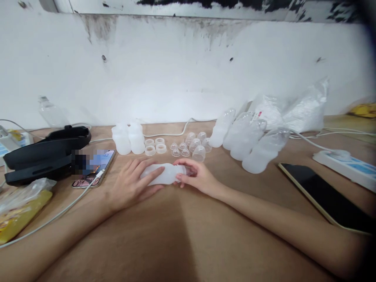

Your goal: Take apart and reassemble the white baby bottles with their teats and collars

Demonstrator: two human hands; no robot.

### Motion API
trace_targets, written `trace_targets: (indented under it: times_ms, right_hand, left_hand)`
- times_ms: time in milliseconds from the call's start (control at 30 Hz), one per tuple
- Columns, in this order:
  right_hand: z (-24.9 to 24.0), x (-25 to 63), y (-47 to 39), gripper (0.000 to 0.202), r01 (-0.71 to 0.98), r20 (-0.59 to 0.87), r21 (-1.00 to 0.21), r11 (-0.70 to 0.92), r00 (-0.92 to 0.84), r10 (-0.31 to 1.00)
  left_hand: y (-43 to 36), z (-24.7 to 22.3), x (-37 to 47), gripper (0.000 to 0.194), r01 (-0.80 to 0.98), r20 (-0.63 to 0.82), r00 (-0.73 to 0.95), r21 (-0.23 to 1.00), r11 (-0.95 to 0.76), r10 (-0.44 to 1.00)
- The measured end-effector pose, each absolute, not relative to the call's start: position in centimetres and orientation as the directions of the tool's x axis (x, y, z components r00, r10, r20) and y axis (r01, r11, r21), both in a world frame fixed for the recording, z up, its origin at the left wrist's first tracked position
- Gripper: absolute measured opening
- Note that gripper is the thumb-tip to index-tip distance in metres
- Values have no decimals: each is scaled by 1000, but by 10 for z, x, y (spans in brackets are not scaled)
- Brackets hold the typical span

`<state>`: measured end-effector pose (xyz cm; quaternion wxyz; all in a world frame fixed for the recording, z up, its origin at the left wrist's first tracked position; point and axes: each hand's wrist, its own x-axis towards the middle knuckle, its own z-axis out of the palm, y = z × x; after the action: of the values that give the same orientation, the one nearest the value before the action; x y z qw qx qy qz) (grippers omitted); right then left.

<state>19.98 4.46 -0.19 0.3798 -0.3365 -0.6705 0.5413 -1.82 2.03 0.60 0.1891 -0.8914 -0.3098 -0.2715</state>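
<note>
A frosted white bottle (166, 174) lies on its side between my hands, low over the brown table (152, 235). My left hand (136, 180) is wrapped round its base end, at the left. At the other end, the fingers of my right hand (195, 176) are closed round the neck and a clear cap, which is partly hidden by them. Just beyond are several white rings (150, 150), small clear domed pieces (184, 152) and larger clear caps (199, 152). White open bottles (136, 139) stand behind my left hand.
Several capped bottles (258, 156) stand at the right, before a plastic bag (305, 109). Phones (323, 196) (107, 160) lie on both sides. A black case (47, 152), yellow packet (26, 215) and cable (64, 209) are at left; a power strip (355, 168) is at right.
</note>
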Motion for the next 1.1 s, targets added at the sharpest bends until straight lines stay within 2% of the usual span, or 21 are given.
trace_targets:
  times_ms: [100,167,267,367,467,533,567,633,700,767,833,933,1100]
  right_hand:
    - [-3,200,44,26,76,185,-967,241,-438,880]
    - [-4,201,43,26,120,219,-949,291,-411,885]
    - [-5,203,44,28,173,260,-922,347,-388,884]
    - [-6,203,47,29,138,228,-944,301,-388,893]
    - [-7,203,49,30,51,175,-976,211,-394,902]
    - [-6,203,48,30,36,165,-980,195,-402,901]
    - [-6,202,48,30,43,168,-979,201,-402,900]
    - [-5,202,46,30,70,187,-971,230,-384,904]
    - [-5,201,45,31,100,220,-957,271,-358,908]
    - [-5,201,44,31,123,243,-946,301,-345,907]
    - [-6,202,45,31,133,248,-942,309,-347,904]
    - [-6,202,46,31,126,235,-948,294,-348,908]
    - [-4,202,47,30,104,205,-962,253,-341,918]
  left_hand:
    - [23,8,-17,47,687,645,487,133,-714,589]
    - [26,8,-19,46,683,604,377,330,-651,702]
    - [31,9,-23,37,702,425,359,464,-541,831]
    - [31,8,-25,33,683,357,434,469,-560,828]
    - [28,6,-23,33,622,450,548,344,-703,705]
    - [27,4,-21,30,598,516,587,243,-764,623]
    - [27,4,-20,33,592,538,584,229,-773,608]
    - [28,3,-20,46,585,561,528,304,-752,638]
    - [31,4,-21,53,563,537,436,463,-684,722]
    - [33,6,-22,43,558,444,369,597,-576,817]
    - [34,9,-24,36,580,325,365,654,-486,872]
    - [33,13,-23,34,601,273,399,643,-474,875]
    - [30,11,-21,37,544,433,517,499,-674,738]
